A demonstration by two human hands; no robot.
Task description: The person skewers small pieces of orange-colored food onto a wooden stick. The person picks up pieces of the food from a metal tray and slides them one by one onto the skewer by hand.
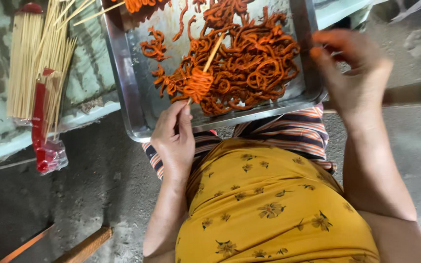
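A steel tray [132, 104] rests on my lap, holding a heap of orange-red marinated strips [249, 63]. My left hand [174, 141] pinches the lower end of a thin wooden skewer [214, 52] at the tray's near rim. A wad of strips [198, 85] is threaded on that skewer. My right hand [354, 73] hovers over the tray's right edge, fingers curled apart and stained orange, holding nothing that I can see.
A bundle of bare wooden skewers [35, 63] in a clear wrapper with a red band lies on the pale ledge at the left. Loose skewers fan out near the tray's far left corner. Grey concrete floor and two wooden slats [81, 248] lie below.
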